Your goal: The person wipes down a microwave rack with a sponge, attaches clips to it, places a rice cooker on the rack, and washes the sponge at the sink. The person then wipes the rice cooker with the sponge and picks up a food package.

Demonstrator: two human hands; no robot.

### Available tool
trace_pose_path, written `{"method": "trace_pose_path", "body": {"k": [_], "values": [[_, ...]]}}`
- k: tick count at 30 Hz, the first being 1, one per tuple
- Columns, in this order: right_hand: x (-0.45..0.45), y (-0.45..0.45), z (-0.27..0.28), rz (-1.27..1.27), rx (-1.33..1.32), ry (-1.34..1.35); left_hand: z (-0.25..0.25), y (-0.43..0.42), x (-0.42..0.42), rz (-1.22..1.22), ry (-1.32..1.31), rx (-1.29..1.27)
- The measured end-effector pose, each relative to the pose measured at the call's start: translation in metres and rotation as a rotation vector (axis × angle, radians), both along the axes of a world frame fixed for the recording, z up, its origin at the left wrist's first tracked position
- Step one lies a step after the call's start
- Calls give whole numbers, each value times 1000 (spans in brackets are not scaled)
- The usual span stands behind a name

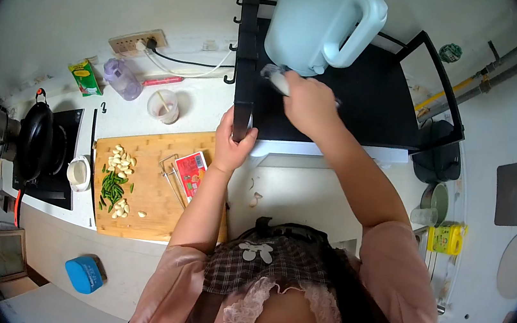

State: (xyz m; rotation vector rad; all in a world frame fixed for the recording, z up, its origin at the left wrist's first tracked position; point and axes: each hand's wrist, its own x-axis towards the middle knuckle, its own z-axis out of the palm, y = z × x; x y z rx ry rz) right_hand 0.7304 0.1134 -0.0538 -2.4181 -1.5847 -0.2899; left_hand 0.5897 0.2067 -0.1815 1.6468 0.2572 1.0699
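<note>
My right hand [312, 105] is closed over a crumpled whitish-grey cloth [276, 79], partly hidden under the fingers and slightly blurred. It presses on the black top shelf [367, 120] of a rack, just in front of a pale blue kettle [307, 29]. The kettle stands at the back of that shelf, its handle turned to the right. My left hand [233, 145] wraps round the near end of the rack's black side frame [243, 111], fingers on the left and thumb on the right.
Peeled garlic [122, 161] and green chillies [112, 187] lie on a wooden cutting board [134, 227], beside a red packet [190, 174]. Hooks line the rack's left side. A cup [163, 106], purple bottle [123, 79] and black pan [35, 140] stand further left. A yellow container [446, 239] is right.
</note>
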Motion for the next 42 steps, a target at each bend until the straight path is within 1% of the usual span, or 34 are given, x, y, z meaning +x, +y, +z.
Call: {"method": "trace_pose_path", "body": {"k": [2,5,6,8,9,11,12,13,15,16,19,23,26,27,29,31,33,35,37,42], "values": [[6,-22,0,-21,33,5,4,-3,-1,-2,1,-21],[17,-51,0,-344,-23,2,0,-2,1,-1,-13,-52],[19,-50,2,-341,-27,-1,1,-3,2,-1,-14,-48],[24,-47,8,-526,-139,67,4,-5,1,-8,-6,-55],[23,-43,3,-527,-139,69,7,-5,1,-10,-3,-57],[16,-27,-11,-545,157,-352,5,-4,2,4,-18,-42],[8,-19,-1,-567,65,-177,4,-4,2,18,-31,-28],[5,-11,-3,-566,64,-175,6,-5,2,18,-29,-28],[1,4,-10,-497,221,31,13,-7,0,-29,-41,-96],[1,10,-12,-514,235,57,19,-9,-2,-42,-25,-110],[3,25,-20,-594,318,35,18,-8,-1,-6,-26,-78],[9,32,-25,-656,333,56,24,-12,-2,-33,-55,-106],[9,34,-24,-696,316,52,19,-11,-2,-29,-33,-145],[9,35,-24,-700,310,59,20,-13,-3,-41,-32,-144],[10,34,-22,-709,309,65,22,-14,-6,-124,29,-250],[10,34,-21,-703,262,84,22,-12,-6,-132,40,-239],[9,34,-20,-693,269,71,19,-12,-4,-62,-19,-179],[8,34,-19,-684,278,55,18,-11,-3,-61,-24,-170],[5,36,-16,-723,287,70,19,-11,-3,-62,-29,-162],[6,36,-15,-720,250,115,18,-12,-3,-76,-37,-196]]}}
